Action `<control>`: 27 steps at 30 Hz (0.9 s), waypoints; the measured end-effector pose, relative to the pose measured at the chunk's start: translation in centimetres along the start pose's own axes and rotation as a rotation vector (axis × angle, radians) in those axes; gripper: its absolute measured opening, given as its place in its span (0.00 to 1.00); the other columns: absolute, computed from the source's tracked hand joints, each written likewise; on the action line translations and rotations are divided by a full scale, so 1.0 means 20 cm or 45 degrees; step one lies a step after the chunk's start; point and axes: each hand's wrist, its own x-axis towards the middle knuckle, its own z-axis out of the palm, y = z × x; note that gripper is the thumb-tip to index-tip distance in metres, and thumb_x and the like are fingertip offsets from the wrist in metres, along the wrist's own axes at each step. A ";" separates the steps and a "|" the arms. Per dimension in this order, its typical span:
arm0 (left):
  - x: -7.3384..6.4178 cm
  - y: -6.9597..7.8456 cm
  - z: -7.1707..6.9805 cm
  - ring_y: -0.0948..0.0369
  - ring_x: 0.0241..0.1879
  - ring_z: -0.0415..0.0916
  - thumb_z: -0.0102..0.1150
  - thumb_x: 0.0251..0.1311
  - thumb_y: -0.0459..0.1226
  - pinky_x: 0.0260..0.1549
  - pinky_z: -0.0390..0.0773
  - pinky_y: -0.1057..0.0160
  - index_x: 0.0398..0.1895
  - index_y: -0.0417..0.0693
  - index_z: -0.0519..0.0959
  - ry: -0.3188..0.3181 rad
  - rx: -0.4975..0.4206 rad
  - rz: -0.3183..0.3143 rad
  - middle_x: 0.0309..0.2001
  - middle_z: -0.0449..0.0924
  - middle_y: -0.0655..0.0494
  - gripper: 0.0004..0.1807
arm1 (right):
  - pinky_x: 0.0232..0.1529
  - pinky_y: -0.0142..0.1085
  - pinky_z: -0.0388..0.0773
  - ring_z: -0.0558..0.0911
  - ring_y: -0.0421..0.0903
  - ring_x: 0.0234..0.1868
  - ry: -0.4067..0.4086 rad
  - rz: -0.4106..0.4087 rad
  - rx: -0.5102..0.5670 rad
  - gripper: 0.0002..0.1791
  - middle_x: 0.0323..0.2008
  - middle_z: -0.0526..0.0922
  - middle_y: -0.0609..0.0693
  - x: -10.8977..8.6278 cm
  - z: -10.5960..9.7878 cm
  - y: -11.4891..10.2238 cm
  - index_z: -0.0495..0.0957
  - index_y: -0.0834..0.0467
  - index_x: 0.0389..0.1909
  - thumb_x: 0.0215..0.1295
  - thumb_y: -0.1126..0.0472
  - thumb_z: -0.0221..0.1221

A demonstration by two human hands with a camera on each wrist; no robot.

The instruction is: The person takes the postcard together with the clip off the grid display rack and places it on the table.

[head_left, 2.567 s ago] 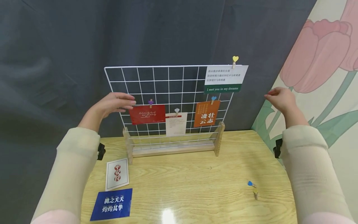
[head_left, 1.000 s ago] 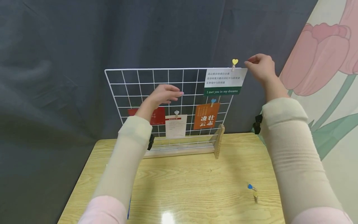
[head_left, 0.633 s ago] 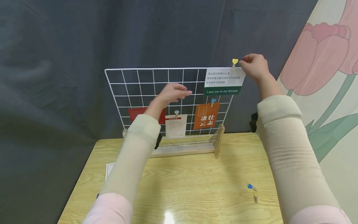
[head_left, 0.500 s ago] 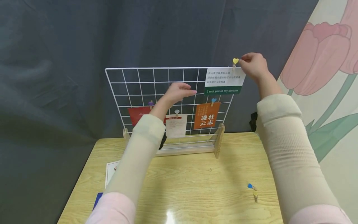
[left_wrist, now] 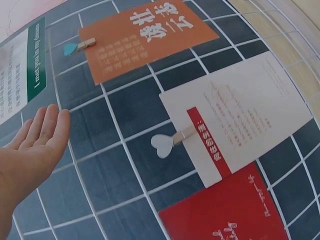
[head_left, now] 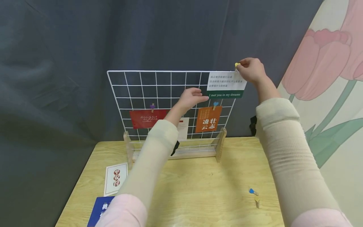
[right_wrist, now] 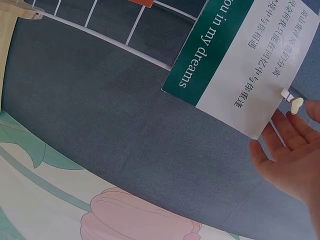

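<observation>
A white and green card (head_left: 225,83) hangs at the top right corner of the white wire grid (head_left: 163,91), held by a wooden clip with a yellow heart (head_left: 237,65). My right hand (head_left: 252,71) is at this clip, thumb and index finger on either side of the heart; the other fingertips lie at the card's edge in the right wrist view. My left hand (head_left: 190,99) holds nothing. Its fingers are extended and its thumb tip is right at the card's lower left corner. Below hangs an orange card (head_left: 209,119) under a blue heart clip (left_wrist: 71,49).
On the grid also hang a red card (head_left: 147,118) and a white card (left_wrist: 240,115) with a white heart clip (left_wrist: 162,145). A white card with red circles (head_left: 116,179) and a blue card (head_left: 97,209) lie on the table (head_left: 204,189); a blue clip (head_left: 252,191) and a yellow clip (head_left: 257,201) lie right.
Both hands have come in toward the white and green card. My left hand has moved right across the grid to the card's lower corner; my right hand has moved left to the yellow heart clip.
</observation>
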 end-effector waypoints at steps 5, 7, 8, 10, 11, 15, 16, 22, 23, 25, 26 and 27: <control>0.03 -0.02 0.04 0.58 0.52 0.65 0.54 0.55 0.37 0.47 0.67 0.65 0.57 0.37 0.62 -0.011 0.025 -0.007 0.53 0.67 0.48 0.27 | 0.51 0.44 0.64 0.65 0.54 0.51 0.001 -0.013 -0.002 0.27 0.57 0.62 0.60 0.00 0.02 0.01 0.56 0.64 0.61 0.65 0.53 0.38; 0.04 -0.01 0.06 0.57 0.52 0.64 0.53 0.56 0.36 0.47 0.66 0.65 0.58 0.37 0.60 -0.012 0.033 -0.008 0.54 0.67 0.47 0.27 | 0.51 0.44 0.64 0.64 0.54 0.52 0.012 -0.018 -0.008 0.26 0.57 0.62 0.60 0.00 0.02 0.00 0.55 0.63 0.61 0.65 0.54 0.38; 0.04 -0.01 0.06 0.56 0.53 0.64 0.52 0.57 0.36 0.47 0.66 0.65 0.58 0.37 0.60 -0.013 0.030 -0.011 0.54 0.66 0.46 0.27 | 0.51 0.43 0.63 0.64 0.54 0.53 0.016 -0.018 -0.009 0.26 0.57 0.62 0.59 0.00 0.02 0.00 0.55 0.63 0.62 0.65 0.55 0.37; 0.05 0.00 0.08 0.56 0.53 0.64 0.51 0.57 0.35 0.47 0.66 0.65 0.59 0.36 0.59 -0.010 0.024 -0.022 0.54 0.66 0.45 0.27 | 0.52 0.43 0.63 0.63 0.53 0.54 0.022 -0.012 -0.003 0.26 0.58 0.62 0.59 0.01 0.03 0.00 0.53 0.62 0.62 0.65 0.55 0.37; 0.05 0.00 0.09 0.56 0.53 0.64 0.51 0.57 0.34 0.47 0.67 0.65 0.59 0.36 0.59 -0.004 0.023 -0.030 0.55 0.65 0.45 0.27 | 0.52 0.42 0.62 0.63 0.53 0.55 0.024 -0.006 0.006 0.26 0.58 0.61 0.58 0.01 0.03 0.00 0.53 0.62 0.63 0.65 0.56 0.37; 0.06 0.01 0.12 0.56 0.51 0.65 0.52 0.57 0.34 0.45 0.68 0.64 0.58 0.37 0.60 0.022 -0.002 -0.057 0.54 0.67 0.45 0.26 | 0.54 0.41 0.61 0.61 0.51 0.56 0.037 0.021 0.051 0.26 0.59 0.59 0.57 0.02 0.04 -0.01 0.51 0.60 0.64 0.66 0.56 0.36; 0.06 0.01 0.13 0.56 0.51 0.66 0.52 0.56 0.34 0.44 0.69 0.64 0.58 0.37 0.61 0.036 -0.004 -0.057 0.53 0.67 0.45 0.25 | 0.54 0.40 0.60 0.61 0.50 0.56 0.041 0.029 0.061 0.26 0.60 0.59 0.57 0.02 0.05 -0.02 0.51 0.59 0.64 0.66 0.56 0.36; 0.07 0.03 0.17 0.57 0.48 0.68 0.51 0.56 0.32 0.41 0.70 0.65 0.56 0.38 0.64 0.163 -0.004 -0.052 0.50 0.70 0.46 0.22 | 0.53 0.38 0.62 0.61 0.49 0.56 0.069 0.061 0.126 0.25 0.59 0.59 0.55 0.04 0.06 -0.03 0.55 0.57 0.63 0.66 0.55 0.36; 0.07 0.03 0.18 0.57 0.48 0.69 0.51 0.57 0.32 0.41 0.71 0.66 0.55 0.38 0.65 0.189 -0.001 -0.053 0.50 0.70 0.47 0.22 | 0.50 0.38 0.64 0.61 0.48 0.55 0.081 0.075 0.142 0.24 0.58 0.60 0.54 0.06 0.07 -0.01 0.56 0.56 0.62 0.66 0.55 0.37; 0.07 0.03 0.19 0.58 0.46 0.70 0.51 0.56 0.32 0.40 0.71 0.66 0.55 0.38 0.66 0.244 0.005 -0.058 0.48 0.71 0.47 0.21 | 0.44 0.36 0.68 0.62 0.47 0.54 0.107 0.101 0.171 0.23 0.57 0.62 0.53 0.13 0.09 0.04 0.59 0.54 0.61 0.65 0.55 0.38; 0.07 0.03 0.19 0.58 0.45 0.70 0.51 0.56 0.32 0.39 0.71 0.66 0.54 0.38 0.67 0.263 0.006 -0.058 0.47 0.72 0.47 0.21 | 0.43 0.36 0.68 0.62 0.47 0.53 0.118 0.108 0.169 0.23 0.57 0.62 0.52 0.18 0.10 0.08 0.60 0.52 0.61 0.65 0.54 0.39; 0.07 0.03 0.20 0.58 0.44 0.71 0.52 0.56 0.32 0.39 0.72 0.66 0.54 0.38 0.68 0.284 0.003 -0.058 0.47 0.73 0.48 0.20 | 0.42 0.35 0.68 0.62 0.46 0.53 0.136 0.115 0.163 0.22 0.56 0.63 0.51 0.22 0.11 0.12 0.61 0.50 0.60 0.65 0.52 0.40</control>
